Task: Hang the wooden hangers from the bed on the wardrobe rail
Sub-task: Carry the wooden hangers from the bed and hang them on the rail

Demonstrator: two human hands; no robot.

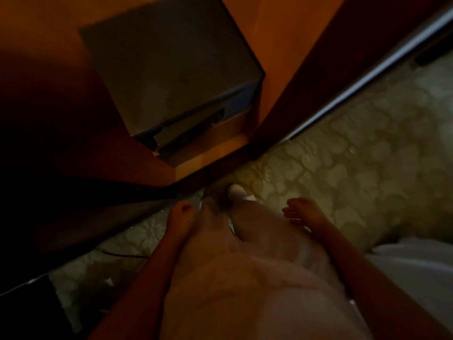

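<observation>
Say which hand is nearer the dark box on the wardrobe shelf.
Left. The left hand hangs just below the dark box; the right hand is farther off, over the patterned carpet.

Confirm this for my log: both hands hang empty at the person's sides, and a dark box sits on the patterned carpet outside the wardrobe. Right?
Not quite. In the head view the dark box sits on the orange wooden floor inside the wardrobe, not on the patterned carpet. The rest holds: the left hand and right hand hang empty at the person's sides.
</observation>
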